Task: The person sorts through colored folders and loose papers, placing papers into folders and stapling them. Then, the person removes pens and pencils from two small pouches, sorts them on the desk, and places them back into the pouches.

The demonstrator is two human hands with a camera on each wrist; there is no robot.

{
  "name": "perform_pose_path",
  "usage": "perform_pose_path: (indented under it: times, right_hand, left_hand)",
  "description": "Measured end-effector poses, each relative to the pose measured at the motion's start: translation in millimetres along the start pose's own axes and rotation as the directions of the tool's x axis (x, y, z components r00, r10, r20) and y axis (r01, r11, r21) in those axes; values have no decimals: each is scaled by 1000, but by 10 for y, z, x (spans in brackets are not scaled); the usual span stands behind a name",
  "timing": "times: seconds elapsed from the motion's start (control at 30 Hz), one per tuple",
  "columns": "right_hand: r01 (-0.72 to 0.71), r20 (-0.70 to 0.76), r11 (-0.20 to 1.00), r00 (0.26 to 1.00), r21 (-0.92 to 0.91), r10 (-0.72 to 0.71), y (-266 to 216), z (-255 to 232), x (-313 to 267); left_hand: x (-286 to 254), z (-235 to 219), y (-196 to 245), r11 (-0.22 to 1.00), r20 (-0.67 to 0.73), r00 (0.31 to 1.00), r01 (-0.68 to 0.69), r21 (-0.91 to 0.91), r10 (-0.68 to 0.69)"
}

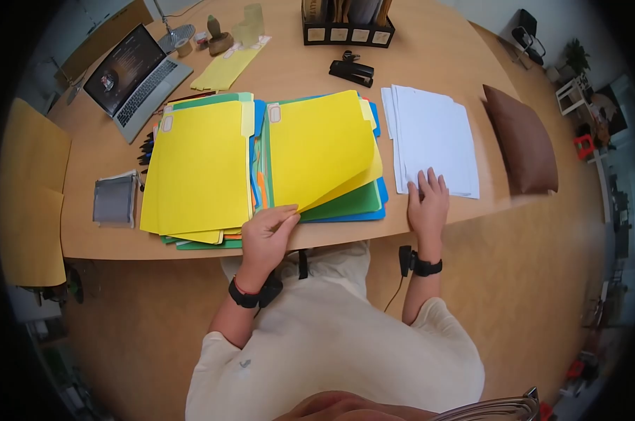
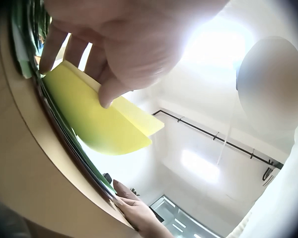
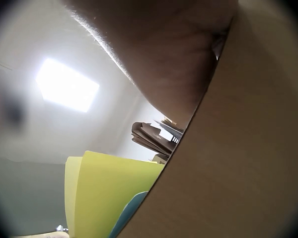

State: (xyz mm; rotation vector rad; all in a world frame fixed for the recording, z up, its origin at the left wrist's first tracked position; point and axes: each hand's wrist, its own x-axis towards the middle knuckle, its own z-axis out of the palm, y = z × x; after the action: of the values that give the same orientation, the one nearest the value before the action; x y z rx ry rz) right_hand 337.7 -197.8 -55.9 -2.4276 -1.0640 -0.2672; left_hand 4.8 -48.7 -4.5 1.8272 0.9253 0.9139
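Note:
Two piles of file folders lie side by side, mostly yellow on top with green, blue and orange below. My left hand [image 1: 267,237] pinches the near edge of the top yellow folder [image 1: 321,144] on the right pile. The folder's near right part is lifted and curves up over a green folder [image 1: 345,203]. From below, in the left wrist view, the thumb lies against the raised yellow sheet [image 2: 99,114]. My right hand [image 1: 430,203] rests with extended fingers on the near edge of a stack of white paper [image 1: 435,137].
The left folder pile [image 1: 198,168] sits beside a grey pouch [image 1: 115,200] and a laptop [image 1: 131,81]. Farther back are a black stapler [image 1: 352,72], a file organizer [image 1: 349,31] and a yellow strip [image 1: 230,67]. A brown cushion-like item [image 1: 521,140] lies at the right edge.

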Motion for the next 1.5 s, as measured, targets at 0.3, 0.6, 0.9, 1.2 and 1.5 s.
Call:
perform_pose_path:
  times: [0.3, 0.6, 0.9, 1.2, 1.5]
  right_hand:
    - [8, -105, 1000, 994, -26, -11, -54, 2, 40]
    - [2, -212, 994, 977, 109, 21, -95, 19, 56]
    - [-83, -151, 957, 980, 278, 129, 78, 64, -10]
    - [-141, 67, 987, 987, -80, 146, -82, -22, 89]
    - [-192, -26, 966, 980, 173, 200, -24, -35, 79]
  left_hand:
    - [-74, 1, -85, 982, -96, 992, 70, -173, -88]
    - [-381, -72, -315, 982, -183, 978, 63, -175, -96]
    - [-434, -150, -458, 970, -218, 966, 90, -226, -140]
    - [-415, -180, -456, 984, -222, 971, 55, -169, -92]
    - [-407, -198, -445, 994, -214, 976, 14, -110, -38]
